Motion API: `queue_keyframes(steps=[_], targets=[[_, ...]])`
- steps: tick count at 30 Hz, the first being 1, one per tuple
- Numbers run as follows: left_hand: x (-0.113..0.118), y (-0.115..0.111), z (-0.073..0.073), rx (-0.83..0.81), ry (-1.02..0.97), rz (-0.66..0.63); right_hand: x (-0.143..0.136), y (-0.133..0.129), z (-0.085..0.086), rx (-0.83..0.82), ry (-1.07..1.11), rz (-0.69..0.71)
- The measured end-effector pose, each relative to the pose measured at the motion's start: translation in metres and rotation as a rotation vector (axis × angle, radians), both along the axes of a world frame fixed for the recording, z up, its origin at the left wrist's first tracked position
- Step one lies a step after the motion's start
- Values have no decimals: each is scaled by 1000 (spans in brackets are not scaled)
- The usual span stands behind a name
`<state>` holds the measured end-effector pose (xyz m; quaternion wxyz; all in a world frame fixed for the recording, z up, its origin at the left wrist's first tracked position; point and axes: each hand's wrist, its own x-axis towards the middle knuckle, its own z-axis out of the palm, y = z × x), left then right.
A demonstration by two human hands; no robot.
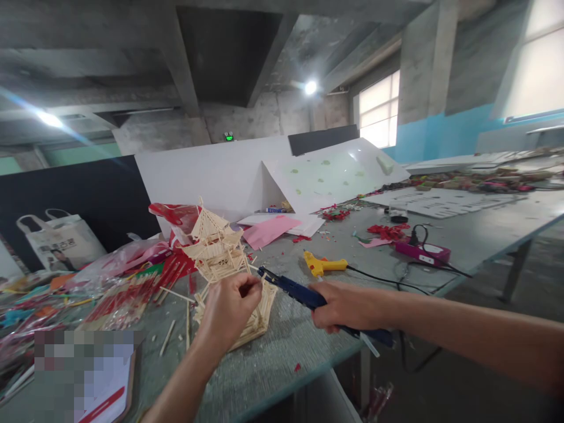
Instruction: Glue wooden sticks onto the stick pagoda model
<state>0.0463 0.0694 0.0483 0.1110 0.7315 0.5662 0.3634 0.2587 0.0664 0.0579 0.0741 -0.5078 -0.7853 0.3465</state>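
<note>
In a concrete room, on the grey tabletop (288, 346), we see the model (222, 258), a tiered tower of thin sticks, near the front edge. The left hand (233, 302) is before it, fingertips pinched together; whether they grip anything we cannot tell. The right hand (337, 305) is closed around a blue tool (291, 289), its tip near the left. We judge the model light, stiff and fragile, best held by its broad base. Loose sticks (167, 338) crowd its left; towards the yellow glue gun (325, 265) we find more room.
</note>
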Motion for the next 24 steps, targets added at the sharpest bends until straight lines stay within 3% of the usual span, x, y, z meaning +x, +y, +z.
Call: queue_keyframes(steps=[5,10,19,24], targets=[[4,2,-11,-94,-64,-75,-1,3,-6,80,-30,37],[-2,7,-21,-243,-269,-218,0,3,-6,-32,19,26],[-4,-3,-11,-47,-133,-49,2,-2,-2,-14,5,25],[3,-7,-9,-24,-2,-1,0,-2,-7,175,-119,47]])
